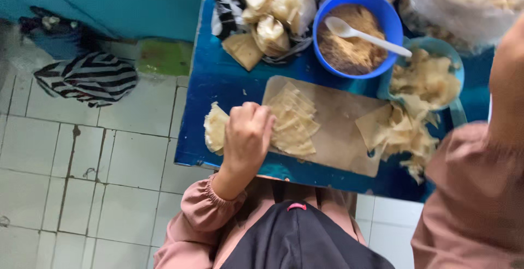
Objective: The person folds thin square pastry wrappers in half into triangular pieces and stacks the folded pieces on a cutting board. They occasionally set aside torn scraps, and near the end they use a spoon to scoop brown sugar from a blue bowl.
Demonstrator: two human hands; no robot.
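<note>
- Now, your left hand [246, 135] is curled shut, its grip pinching the edge of the wrapper stack [293, 120]; the fingertips are hidden under the knuckles, so how many sheets you hold can't be told.
- Your right hand is out of view; only its pink sleeve [475, 192] shows at the right edge, so its grip cannot be judged.
- The stack lies fanned on the brown board [338, 138], near the front of the blue desk [229, 78].
- Just left of your hand, one pale folded piece [214, 127] sits on the desk, touching the board's edge.
- Judging by what lies about, the work looks partly done: folded pieces [275, 7] are heaped on a striped cloth [221, 7] at the back, while the stack and the loose wrappers [398, 130] on the board's right end are still flat.
- The blue bowl [327, 12] behind the board still holds plenty of brown filling [349, 42], with a white spoon [363, 34] lying in it.
- A smaller light-blue bowl [456, 61] to the right holds wrapper scraps.
- Packaging: clear plastic bags [447, 1] of pale pieces at the back right; no labels or signs readable.
- On the tiled floor [82, 165], a striped bag [87, 78] lies by the teal wall.
</note>
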